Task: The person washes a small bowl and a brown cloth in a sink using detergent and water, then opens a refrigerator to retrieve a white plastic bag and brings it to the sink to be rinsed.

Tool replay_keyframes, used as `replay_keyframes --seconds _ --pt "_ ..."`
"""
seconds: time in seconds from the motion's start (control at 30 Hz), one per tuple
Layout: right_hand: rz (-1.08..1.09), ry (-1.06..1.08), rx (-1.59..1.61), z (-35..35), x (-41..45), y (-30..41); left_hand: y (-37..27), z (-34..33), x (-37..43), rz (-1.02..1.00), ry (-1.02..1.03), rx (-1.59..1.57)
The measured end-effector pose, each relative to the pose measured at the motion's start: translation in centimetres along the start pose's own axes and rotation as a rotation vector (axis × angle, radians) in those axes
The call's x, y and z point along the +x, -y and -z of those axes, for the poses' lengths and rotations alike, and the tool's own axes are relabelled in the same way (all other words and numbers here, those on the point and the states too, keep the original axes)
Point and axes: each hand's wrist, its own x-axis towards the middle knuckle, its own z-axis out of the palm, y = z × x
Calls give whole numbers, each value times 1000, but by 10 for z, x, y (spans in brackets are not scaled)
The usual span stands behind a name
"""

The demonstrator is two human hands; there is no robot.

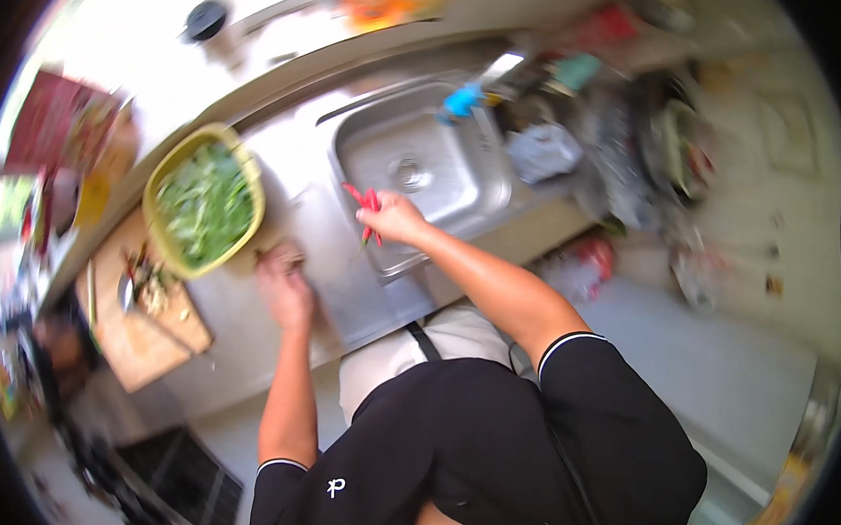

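My right hand (391, 215) is closed round several red chili peppers (369, 207) at the near left edge of the stainless steel sink (418, 220). My left hand (286, 287) is over the steel counter and seems to hold a small brownish lump (290, 258), perhaps ginger; blur hides what it is. Just beyond that hand stands a yellow plastic basket (256, 193) full of green leafy vegetables (207, 202). Left of it lies a wooden cutting board (147, 352) with chopped garlic (155, 294), dark red bits and a metal spoon or ladle (127, 292).
A faucet with a blue end (463, 102) reaches over the sink. Plastic bags (543, 150) and blurred kitchenware crowd the counter's right side. A dark-lidded container (206, 20) stands on the windowsill. Red packaging (57, 125) and other goods are at the upper left.
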Motion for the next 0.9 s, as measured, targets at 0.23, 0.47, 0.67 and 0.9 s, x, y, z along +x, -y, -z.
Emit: replay_keyframes --seconds 0.23,0.47,0.67,0.9 --pt "-264 -573 558 192 -150 -83 -1 -14 36 18 -25 162" --pt "19 -1439 424 456 -282 -51 3 4 30 -37 137 164" --pt "-201 -1294 505 576 -280 -87 -42 4 30 214 254 294" --pt "162 -1155 663 449 -240 -82 -48 8 16 85 224 290"
